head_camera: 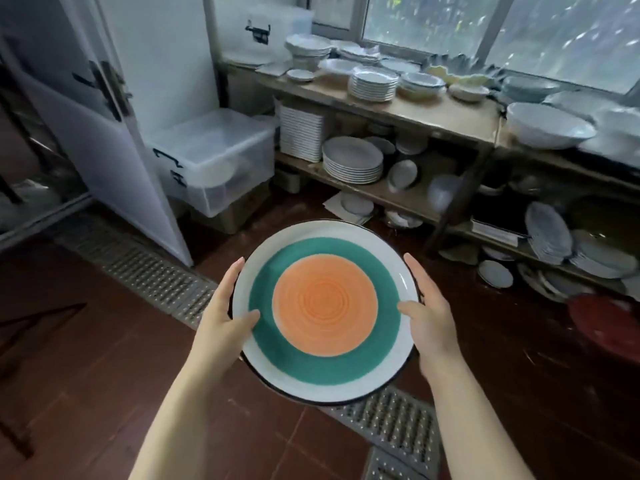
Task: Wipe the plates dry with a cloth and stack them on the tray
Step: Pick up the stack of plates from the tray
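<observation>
A long wooden shelf unit (450, 116) runs along the far wall under the window (485, 26), and its top board is crowded with white crockery: a neat stack of plates (373, 85) near the middle of the front edge, shallow bowls beside it, and a large white bowl (550, 125) toward the right end. On the lower board a taller stack of white plates (353, 165) sits at the left end, next to a pile of square dishes (301, 133). More plates lean loosely at the right end of the lowest level (550, 233). To the left of the shelves stands a clear plastic storage box (211, 161), with an open white door (104, 150) in front of it. A metal drain grate (156, 275) crosses the red tiled floor (104, 358) diagonally beneath the arms.

Held in the air above that floor, roughly level, is the round plate (325, 311) with a white rim, a green ring and an orange centre. The left hand (225, 317) grips its left edge, thumb lying over the rim onto the green ring, fingers underneath. The right hand (427, 313) clasps the right edge the same way, thumb on top. What lies beneath the plate cannot be seen.
</observation>
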A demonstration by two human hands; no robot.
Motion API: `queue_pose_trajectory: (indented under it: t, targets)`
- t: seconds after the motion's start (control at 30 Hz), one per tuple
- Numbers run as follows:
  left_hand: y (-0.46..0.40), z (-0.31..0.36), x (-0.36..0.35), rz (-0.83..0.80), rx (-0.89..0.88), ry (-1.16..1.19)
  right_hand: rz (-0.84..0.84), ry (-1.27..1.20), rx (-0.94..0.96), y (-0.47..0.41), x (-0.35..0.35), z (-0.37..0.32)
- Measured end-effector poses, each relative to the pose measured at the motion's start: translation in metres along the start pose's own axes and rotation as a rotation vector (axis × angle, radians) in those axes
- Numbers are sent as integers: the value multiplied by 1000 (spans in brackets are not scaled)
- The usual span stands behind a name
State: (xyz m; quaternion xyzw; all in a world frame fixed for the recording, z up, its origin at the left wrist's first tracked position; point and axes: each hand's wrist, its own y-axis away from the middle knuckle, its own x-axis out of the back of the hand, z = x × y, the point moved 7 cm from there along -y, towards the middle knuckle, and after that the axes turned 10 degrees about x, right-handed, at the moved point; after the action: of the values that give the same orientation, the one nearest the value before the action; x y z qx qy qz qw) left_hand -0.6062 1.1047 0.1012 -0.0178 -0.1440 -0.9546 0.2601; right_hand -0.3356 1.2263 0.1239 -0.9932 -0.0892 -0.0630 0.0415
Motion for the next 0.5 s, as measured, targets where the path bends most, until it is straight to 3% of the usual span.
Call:
queue_pose_trajectory:
  t: [0.23,0.5]
  targets:
    - [-131,50,-114,-174,19,-8,156,-110,-59,-112,67,30]
    - [-321,144,-247,-360,-90,-20,336,-126,23,-301,129,15]
